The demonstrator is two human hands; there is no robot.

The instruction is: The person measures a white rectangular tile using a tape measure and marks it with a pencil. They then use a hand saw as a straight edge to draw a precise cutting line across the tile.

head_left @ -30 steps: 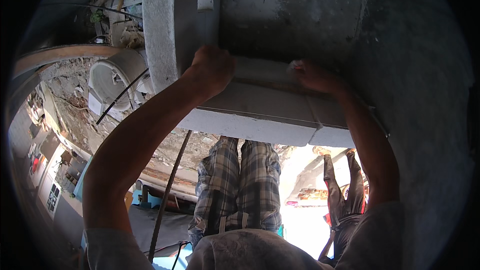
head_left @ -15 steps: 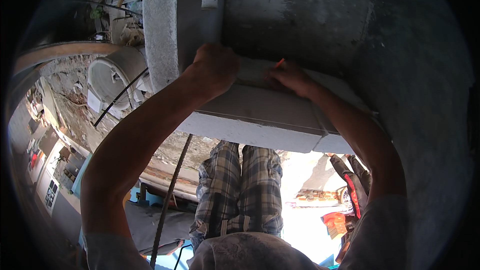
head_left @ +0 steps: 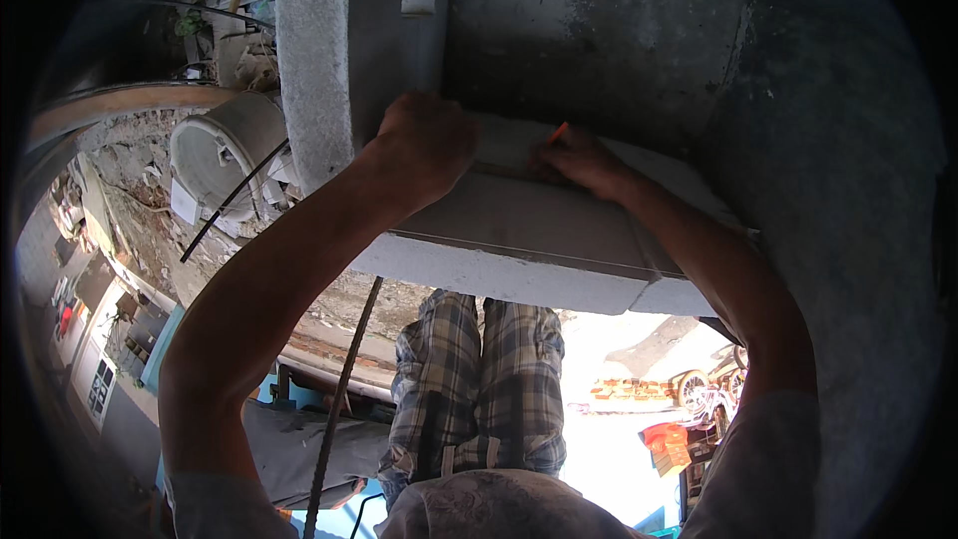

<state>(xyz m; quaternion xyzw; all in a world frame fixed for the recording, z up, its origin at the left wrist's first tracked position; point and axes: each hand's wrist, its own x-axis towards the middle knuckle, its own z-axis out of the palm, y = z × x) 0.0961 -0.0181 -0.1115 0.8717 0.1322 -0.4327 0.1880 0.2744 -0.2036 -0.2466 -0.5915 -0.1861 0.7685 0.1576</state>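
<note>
My left hand (head_left: 424, 148) is closed against the inner corner where an upright pale concrete block (head_left: 314, 70) meets a horizontal block (head_left: 499, 269); what its fingers hold, if anything, is hidden. A little to its right, on the horizontal block's upper part, my right hand (head_left: 579, 162) grips a small orange object (head_left: 561, 131), only its tip showing. A thin line runs lengthwise along the block's face, and a joint crosses it near my right forearm.
A dark plastered recess (head_left: 589, 30) lies beyond the blocks. At left are a white bucket (head_left: 215, 155), rubble and thin rods (head_left: 344, 379). My checked-trouser legs (head_left: 434, 379) show below the ledge. At lower right are bicycle wheels (head_left: 694, 389) and an orange item (head_left: 667, 444) in bright sunlight.
My right hand has moved left toward my left hand, and the orange tip now shows in it. Another person's legs, seen earlier at lower right, have left view.
</note>
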